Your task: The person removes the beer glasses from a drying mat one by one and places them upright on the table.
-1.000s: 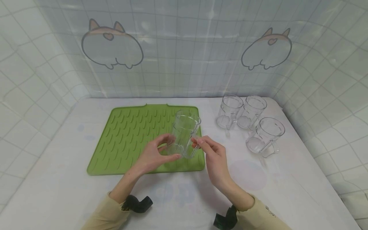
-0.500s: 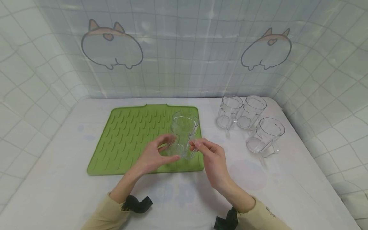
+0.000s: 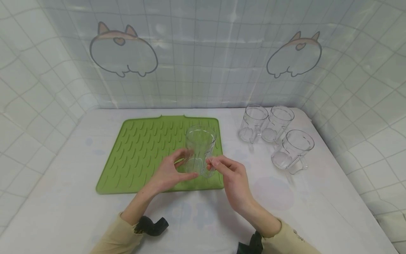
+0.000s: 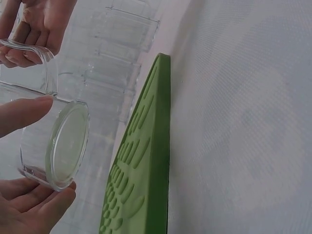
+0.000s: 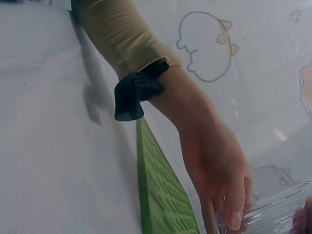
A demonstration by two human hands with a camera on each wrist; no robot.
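A clear glass mug [image 3: 200, 144] is held above the right part of a green ridged mat [image 3: 146, 151]. My left hand [image 3: 171, 169] grips the mug's body near its base, with the thumb on the near side and fingers on the far side. At the mug's right, my right hand [image 3: 233, 178] pinches the handle. In the left wrist view the mug's round base [image 4: 69, 144] shows raised off the mat, the left thumb [image 4: 27, 114] against the glass. In the right wrist view the left hand [image 5: 217, 161] touches the mug [image 5: 273, 214], mostly cut off by the frame.
Three more clear glass mugs stand upright at the table's right: one at the back [image 3: 252, 123], one beside it [image 3: 277, 123], and one nearer [image 3: 293, 150]. Tiled-pattern sheeting [image 3: 203, 70] encloses the back and sides of the white table [image 3: 69, 211].
The mug has swung a little, its rim moving left and slightly toward me. My right hand has shifted slightly left and nearer with the handle. The left hand has barely moved.
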